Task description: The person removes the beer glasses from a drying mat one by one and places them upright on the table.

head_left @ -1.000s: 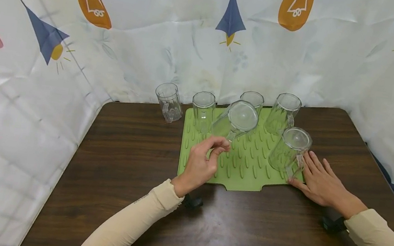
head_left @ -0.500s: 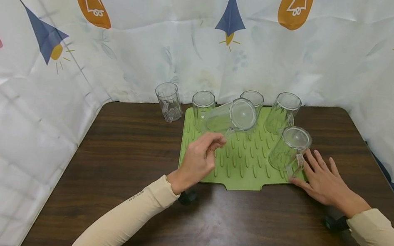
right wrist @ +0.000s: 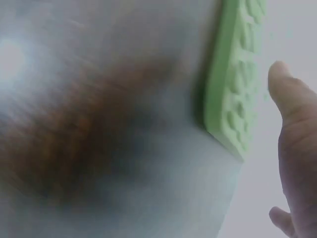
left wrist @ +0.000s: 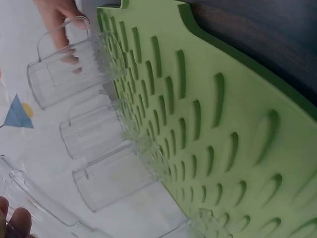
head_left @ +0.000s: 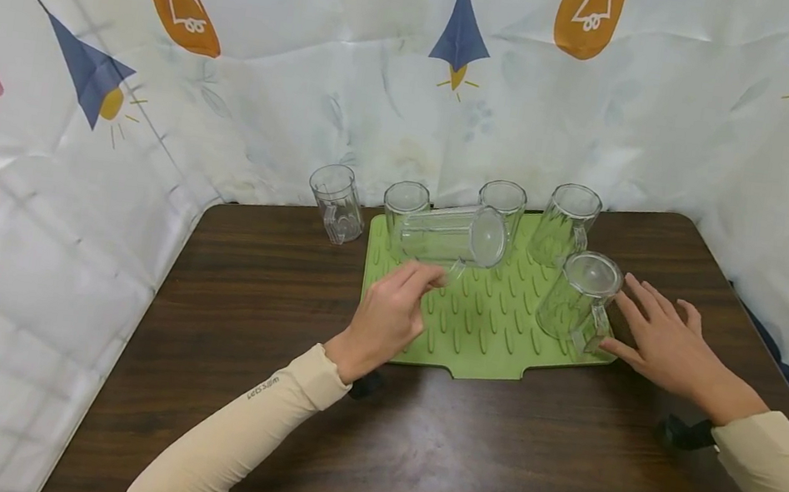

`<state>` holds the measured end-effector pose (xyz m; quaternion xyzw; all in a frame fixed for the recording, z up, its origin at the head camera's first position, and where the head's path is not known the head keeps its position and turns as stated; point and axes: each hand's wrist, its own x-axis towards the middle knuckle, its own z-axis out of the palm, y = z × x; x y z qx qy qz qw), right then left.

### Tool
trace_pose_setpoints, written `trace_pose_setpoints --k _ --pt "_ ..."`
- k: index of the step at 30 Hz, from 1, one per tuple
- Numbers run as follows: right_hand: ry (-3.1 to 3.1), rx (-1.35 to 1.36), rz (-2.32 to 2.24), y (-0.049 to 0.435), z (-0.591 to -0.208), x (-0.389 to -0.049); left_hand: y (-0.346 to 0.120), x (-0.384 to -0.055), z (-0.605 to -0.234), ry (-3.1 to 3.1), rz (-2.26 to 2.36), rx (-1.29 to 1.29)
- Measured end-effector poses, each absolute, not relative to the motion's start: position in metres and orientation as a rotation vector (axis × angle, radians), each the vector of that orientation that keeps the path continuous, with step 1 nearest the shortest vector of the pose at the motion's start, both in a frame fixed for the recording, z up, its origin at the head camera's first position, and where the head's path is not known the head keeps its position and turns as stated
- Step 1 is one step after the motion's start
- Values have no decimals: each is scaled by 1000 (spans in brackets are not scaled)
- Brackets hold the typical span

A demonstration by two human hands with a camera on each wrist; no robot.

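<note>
My left hand pinches the handle of a clear glass mug, which lies on its side in the air over the green ridged mat. In the left wrist view, the fingertips and part of that mug show at the lower left. Upside down at the mat's right front corner stands another glass mug. Beside its handle, my right hand has its fingers spread and holds nothing. The right wrist view shows the thumb near the mat's corner.
More glass mugs stand along the mat's back: one at left, one in the middle, one at right. A further mug stands off the mat on the dark wooden table. A patterned curtain hangs behind.
My left hand has drawn slightly left and turned the held mug from a steep tilt to nearly level. My right hand has lifted and shifted right, away from the front mug.
</note>
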<state>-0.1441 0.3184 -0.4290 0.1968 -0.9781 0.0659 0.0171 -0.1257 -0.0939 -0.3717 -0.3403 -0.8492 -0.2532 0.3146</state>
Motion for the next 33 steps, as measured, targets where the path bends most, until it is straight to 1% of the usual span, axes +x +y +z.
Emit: trace_pose_setpoints --k 7,16,23,28,33 --pt "-2840 509 355 325 -407 -155 -99 -128 -370 -2247 -515 -904" --pt "-2658 388 884 307 -364 -162 -103 -129 -364 -2232 -379 -893" --pt "-2587 374 953 294 -341 -166 -103 -129 -361 -2210 -285 -896" --pt "-2527 357 1018 283 -335 -165 -103 -128 -359 -2182 -204 -899" --pt "-2492 418 1076 263 -332 -164 -102 -128 -358 -2164 -114 -897"
